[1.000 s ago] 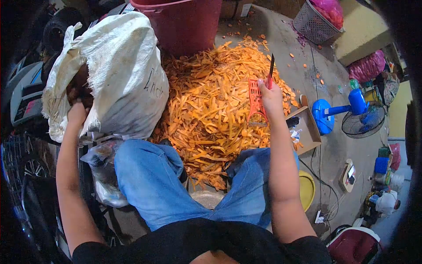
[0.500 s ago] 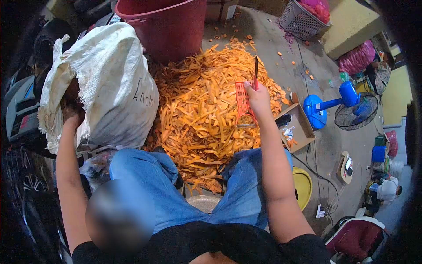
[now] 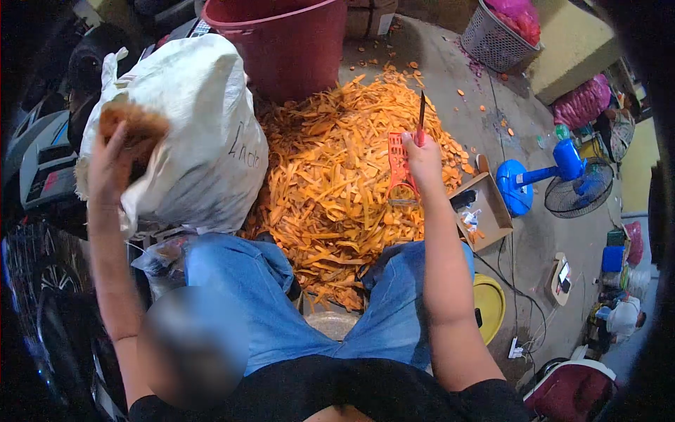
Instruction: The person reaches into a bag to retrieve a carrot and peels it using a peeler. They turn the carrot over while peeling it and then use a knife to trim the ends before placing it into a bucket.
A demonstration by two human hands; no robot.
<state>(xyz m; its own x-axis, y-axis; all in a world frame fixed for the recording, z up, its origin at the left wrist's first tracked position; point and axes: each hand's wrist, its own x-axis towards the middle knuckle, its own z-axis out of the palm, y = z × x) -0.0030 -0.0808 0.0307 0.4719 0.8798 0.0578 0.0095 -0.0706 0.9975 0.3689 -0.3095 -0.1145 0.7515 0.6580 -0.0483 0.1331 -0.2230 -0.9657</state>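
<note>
At the mouth of a white woven sack (image 3: pixel 204 133), my left hand (image 3: pixel 112 165) is closed on a rough brown-orange root vegetable (image 3: pixel 133 123), smeared by motion. My right hand (image 3: pixel 424 160) grips a red peeler (image 3: pixel 399 162) with a slotted body and, together with it, a small knife (image 3: pixel 422 119) whose dark blade points away from me. Both tools are over a large heap of orange peelings (image 3: pixel 337 183) between my knees and beyond. Inside the sack the contents are hidden.
A big red tub (image 3: pixel 281 53) stands behind the heap. To the right are a cardboard box (image 3: pixel 496 218), a blue fan (image 3: pixel 548 172), a yellow lid (image 3: pixel 490 306) and cables on the floor. A grey basket (image 3: pixel 492 42) stands farther back. A person (image 3: pixel 624 318) is at far right.
My left hand has come up out of the sack's mouth with the root vegetable in it. My right hand still holds the peeler and knife; the whole view has shifted slightly.
</note>
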